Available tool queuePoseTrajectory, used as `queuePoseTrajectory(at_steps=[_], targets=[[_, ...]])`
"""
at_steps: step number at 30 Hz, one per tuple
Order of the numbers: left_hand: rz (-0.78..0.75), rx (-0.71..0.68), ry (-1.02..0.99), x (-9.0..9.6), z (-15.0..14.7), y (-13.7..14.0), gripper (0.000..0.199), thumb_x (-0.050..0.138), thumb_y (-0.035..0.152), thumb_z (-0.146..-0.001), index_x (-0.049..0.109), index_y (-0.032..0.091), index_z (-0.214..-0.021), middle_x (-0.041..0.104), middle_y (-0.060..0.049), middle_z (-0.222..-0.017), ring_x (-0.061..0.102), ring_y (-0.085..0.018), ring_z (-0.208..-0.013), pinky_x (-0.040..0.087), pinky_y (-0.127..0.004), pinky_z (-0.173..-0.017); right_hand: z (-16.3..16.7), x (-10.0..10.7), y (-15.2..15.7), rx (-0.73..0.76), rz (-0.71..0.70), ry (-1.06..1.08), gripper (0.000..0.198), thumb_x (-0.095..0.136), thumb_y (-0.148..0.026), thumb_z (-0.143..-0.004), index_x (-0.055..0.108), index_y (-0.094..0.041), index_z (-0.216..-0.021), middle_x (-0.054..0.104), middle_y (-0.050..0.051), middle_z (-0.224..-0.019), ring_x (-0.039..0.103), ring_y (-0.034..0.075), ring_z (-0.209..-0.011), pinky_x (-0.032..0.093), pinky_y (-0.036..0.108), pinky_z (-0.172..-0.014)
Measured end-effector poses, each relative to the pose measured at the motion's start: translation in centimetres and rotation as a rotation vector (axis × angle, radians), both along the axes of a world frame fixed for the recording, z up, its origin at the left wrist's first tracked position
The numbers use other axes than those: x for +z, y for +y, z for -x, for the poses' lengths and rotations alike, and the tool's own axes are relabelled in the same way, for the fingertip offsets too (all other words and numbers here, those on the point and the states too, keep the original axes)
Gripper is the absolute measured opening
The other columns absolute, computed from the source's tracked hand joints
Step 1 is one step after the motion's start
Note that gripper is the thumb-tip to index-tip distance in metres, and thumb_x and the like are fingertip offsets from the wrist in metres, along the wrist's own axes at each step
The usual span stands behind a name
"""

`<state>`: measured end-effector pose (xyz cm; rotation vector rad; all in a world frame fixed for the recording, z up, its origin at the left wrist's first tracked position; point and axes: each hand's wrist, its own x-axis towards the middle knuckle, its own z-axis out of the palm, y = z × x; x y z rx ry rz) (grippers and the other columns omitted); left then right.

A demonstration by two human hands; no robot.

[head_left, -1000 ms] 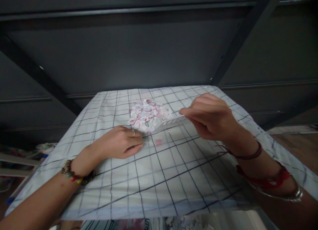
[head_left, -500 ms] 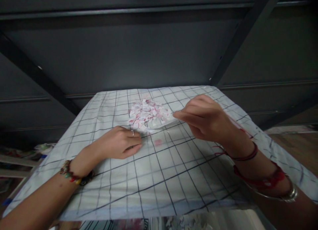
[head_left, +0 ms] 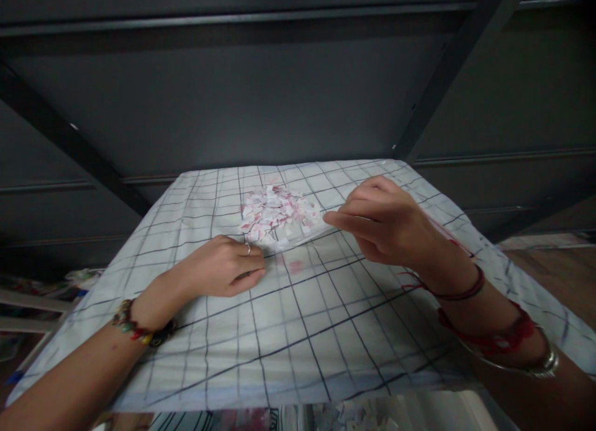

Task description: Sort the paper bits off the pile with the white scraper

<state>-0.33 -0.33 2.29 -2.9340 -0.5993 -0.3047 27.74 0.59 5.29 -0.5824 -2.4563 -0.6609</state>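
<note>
Presently, the scraps (head_left: 274, 210), white and pink paper, lie in one heap on the far half of the bench (head_left: 298, 338), which is covered with a checked cloth. At their near right side is a clear film (head_left: 311, 233). I cannot tell if the scraps are inside it or only beside it.

The right hand (head_left: 334, 218) has its thumb and fingers closed narrowly on the end of this film. Compared with one second ago, this hand is a little more to the left and nearer to the heap, and the film, which looked like a raised white strip, is now flatter and lower. In the last half second the hand is almost unmoved. The heap keeps its shape, so I judge that the change concerns the film and does not disturb the scraps.

The left hand (head_left: 233, 268) is in the same place as before. It rests half curled on the cloth, just at the near left of the heap; whether it pinches something, I cannot tell. Between the hands, nearer to the person, a small pink spot (head_left: 296, 267) also stays.

Further out, a dark panel (head_left: 242, 102) stands behind the bench.
</note>
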Motion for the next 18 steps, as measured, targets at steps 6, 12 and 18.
queuePoseTrajectory(at_steps=[6,12,18], targets=[[0.008,0.0,0.019,-0.04,0.02,0.06,0.033,0.033,0.024,-0.094,0.059,0.018,-0.075,0.064,0.0,-0.066,0.053,-0.011,-0.049,0.04,-0.026,-0.049,-0.29,0.04,0.0,0.067,-0.016,0.078,0.032,0.039,-0.002,-0.076,0.052,-0.023,-0.097,0.056,-0.004,-0.063,0.047,0.012,-0.06,0.036,0.03,-0.065],[-0.014,-0.001,0.026,-0.09,0.06,0.07,0.034,0.032,0.025,-0.095,0.06,0.017,-0.076,0.065,0.0,-0.068,0.055,-0.012,-0.05,0.04,-0.026,-0.05,-0.27,0.05,-0.09,0.115,0.016,0.079,0.031,0.042,-0.001,-0.073,0.051,-0.021,-0.095,0.056,-0.003,-0.064,0.048,0.013,-0.061,0.037,0.03,-0.064],[-0.012,-0.002,0.018,-0.25,0.24,0.08,0.033,0.033,0.025,-0.094,0.059,0.018,-0.075,0.065,0.0,-0.069,0.055,-0.011,-0.049,0.039,-0.025,-0.049,-0.93,0.21,0.12,0.06,-0.008,0.105,0.028,0.043,-0.005,-0.073,0.052,-0.024,-0.091,0.055,-0.002,-0.064,0.049,0.014,-0.062,0.037,0.03,-0.062]])
